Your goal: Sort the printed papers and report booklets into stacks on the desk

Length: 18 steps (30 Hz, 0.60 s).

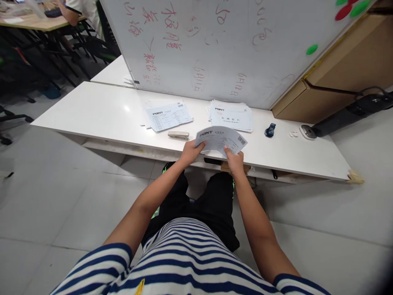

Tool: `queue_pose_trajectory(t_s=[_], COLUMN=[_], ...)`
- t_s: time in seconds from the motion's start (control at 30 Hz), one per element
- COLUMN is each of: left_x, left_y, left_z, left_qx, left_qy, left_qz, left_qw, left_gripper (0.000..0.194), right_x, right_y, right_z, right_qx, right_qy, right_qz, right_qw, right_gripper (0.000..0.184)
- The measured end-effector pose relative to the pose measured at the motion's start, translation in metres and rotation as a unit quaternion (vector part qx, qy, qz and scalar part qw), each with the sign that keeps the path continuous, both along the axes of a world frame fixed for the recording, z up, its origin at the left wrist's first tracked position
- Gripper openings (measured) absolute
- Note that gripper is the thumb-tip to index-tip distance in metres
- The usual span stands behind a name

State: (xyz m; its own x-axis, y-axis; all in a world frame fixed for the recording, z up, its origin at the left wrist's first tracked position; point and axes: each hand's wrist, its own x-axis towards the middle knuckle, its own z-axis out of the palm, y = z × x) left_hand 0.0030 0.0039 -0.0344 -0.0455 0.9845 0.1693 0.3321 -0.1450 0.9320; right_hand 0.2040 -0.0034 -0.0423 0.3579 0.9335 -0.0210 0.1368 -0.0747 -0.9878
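Between my two hands a printed paper sheet [219, 137] is held up over the desk's front edge, bowed upward in the middle. My left hand [192, 152] pinches its left side, and my right hand [235, 159] grips its lower right with the thumb on top. Whether it is one sheet or a few, I cannot tell. Just left of the held paper lies a beige stapler [178, 135]. Behind it a stack of printed sheets [168, 116] rests on the desk, slightly fanned. Another stack of papers, a testing report [231, 116], lies behind the held sheet.
The white desk [101, 110] has a low shelf under it. A whiteboard [221, 49] with red writing stands along its back. To the right are a small dark blue object [270, 130], a mouse [307, 132] and cardboard boxes [302, 96]. A person [89, 14] sits at a far table.
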Motion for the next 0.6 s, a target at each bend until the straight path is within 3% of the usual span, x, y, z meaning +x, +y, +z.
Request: queue_pose_trajectory(t_s=[0.1,0.2,0.27,0.37,0.47,0.53,0.6], left_x=[0.003,0.006,0.004,-0.009,-0.033,-0.048,-0.058], left_y=[-0.002,-0.005,-0.013,-0.039,-0.077,-0.105,-0.129], left_z=[-0.003,0.003,0.01,0.018,0.014,0.002,-0.014], left_qx=[0.031,0.023,0.003,-0.067,-0.204,-0.292,-0.363], left_qy=[0.064,0.07,0.05,-0.026,-0.099,-0.132,-0.178], left_qz=[-0.014,-0.008,-0.007,-0.059,-0.124,-0.116,-0.107], left_qw=[0.997,0.997,0.999,0.996,0.966,0.94,0.908], left_gripper=[0.031,0.031,0.031,0.036,0.043,0.041,0.042], right_x=[-0.001,-0.002,0.0,0.008,0.016,0.015,0.01], right_y=[-0.007,-0.016,-0.027,-0.053,-0.091,-0.118,-0.14], right_z=[-0.002,0.001,0.006,0.012,0.005,-0.007,-0.021], right_qx=[-0.002,-0.007,0.015,0.035,-0.098,-0.194,-0.238], right_qy=[-0.027,-0.044,-0.058,-0.08,-0.055,0.008,0.082], right_qz=[-0.008,0.017,0.025,0.035,0.103,0.18,0.229], right_qw=[1.0,0.999,0.998,0.996,0.988,0.964,0.94], right_gripper=[0.041,0.04,0.04,0.04,0.04,0.043,0.046])
